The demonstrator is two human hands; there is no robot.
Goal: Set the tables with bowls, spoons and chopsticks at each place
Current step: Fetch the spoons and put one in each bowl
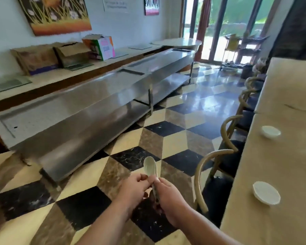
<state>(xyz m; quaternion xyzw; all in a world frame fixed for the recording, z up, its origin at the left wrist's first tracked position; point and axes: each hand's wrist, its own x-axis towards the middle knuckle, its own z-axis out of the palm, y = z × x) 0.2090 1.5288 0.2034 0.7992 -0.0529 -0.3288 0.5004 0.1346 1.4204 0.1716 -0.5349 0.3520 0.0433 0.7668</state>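
1. Spoon [150, 166] pinched by left hand [133, 189] fingers; bowl end up, over floor.
2. Right hand [169, 198] closed on dark sticks [155, 193], mostly hidden, blurred.
3. Two bowls [266, 192] on table [281, 165] at right, table edge cut off.

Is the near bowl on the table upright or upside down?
Upright. The near bowl sits on the table with its open rim up and pale inside showing; it looks empty.

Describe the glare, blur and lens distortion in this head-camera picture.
Head view: daylight blows out the glass doors and glares off the floor; wide-angle bends the steel counter; edges smear, and the near bowl and spoon are soft.
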